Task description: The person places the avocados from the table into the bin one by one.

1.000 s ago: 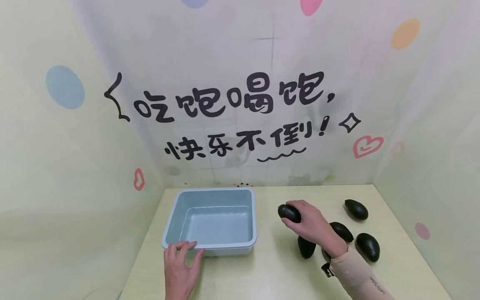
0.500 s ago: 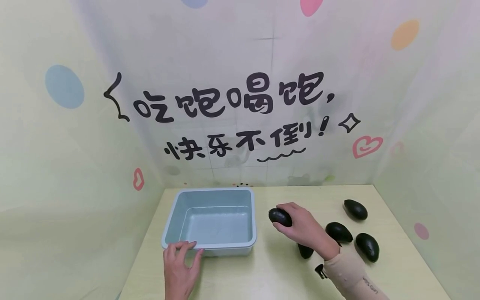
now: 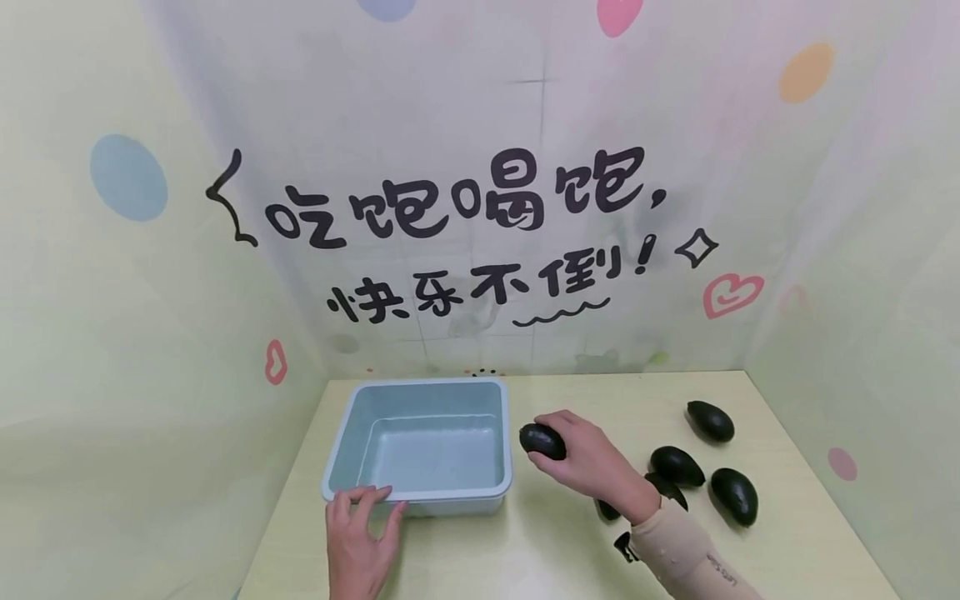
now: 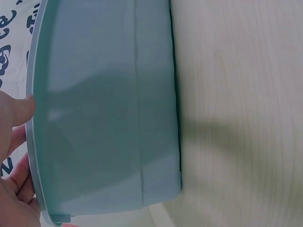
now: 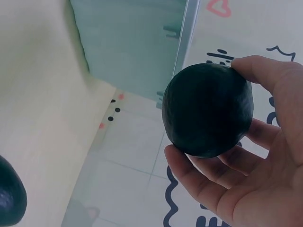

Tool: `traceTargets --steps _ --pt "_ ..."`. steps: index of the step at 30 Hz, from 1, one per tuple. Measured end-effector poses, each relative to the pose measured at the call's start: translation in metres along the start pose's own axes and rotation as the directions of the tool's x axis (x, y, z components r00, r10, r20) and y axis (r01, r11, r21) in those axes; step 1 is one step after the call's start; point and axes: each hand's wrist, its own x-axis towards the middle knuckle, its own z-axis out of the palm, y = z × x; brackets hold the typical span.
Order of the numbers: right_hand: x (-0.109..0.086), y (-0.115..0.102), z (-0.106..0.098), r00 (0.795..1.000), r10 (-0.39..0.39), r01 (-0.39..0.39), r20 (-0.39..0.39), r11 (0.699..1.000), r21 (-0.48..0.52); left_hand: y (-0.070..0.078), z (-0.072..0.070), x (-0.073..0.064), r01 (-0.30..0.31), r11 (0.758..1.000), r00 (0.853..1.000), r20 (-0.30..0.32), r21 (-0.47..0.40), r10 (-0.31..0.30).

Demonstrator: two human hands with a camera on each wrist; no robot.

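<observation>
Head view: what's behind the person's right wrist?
Below the right wrist, a dark oval fruit peeks out; the rest of it is covered. Past the wrist's other side, a second dark fruit shows in part. Anything else behind is hidden.

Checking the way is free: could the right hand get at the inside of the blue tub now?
Probably yes. The right hand, holding a dark fruit, is beside the tub with nothing visible between them. The tub's top is open, and the left hand holds only its near rim.
</observation>
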Motion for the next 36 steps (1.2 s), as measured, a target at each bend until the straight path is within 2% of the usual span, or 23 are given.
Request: traceTargets --steps 14,26,36 --pt "0.008 -0.018 0.014 0.998 -0.052 0.05 0.044 0.998 0.045 0.0 0.0 -0.001 0.0 1.0 1.0 -0.012 0.0 0.0" --pt "0.012 -0.03 0.023 0.995 -0.102 0.102 0.009 0.995 0.021 -0.002 0.001 -0.003 -0.002 1.0 1.0 -0.012 0.011 0.002" --pt "0.025 -0.04 0.022 0.984 -0.161 0.163 0.072 0.987 -0.015 -0.003 0.002 -0.001 -0.035 0.999 0.999 -0.02 -0.004 0.035"
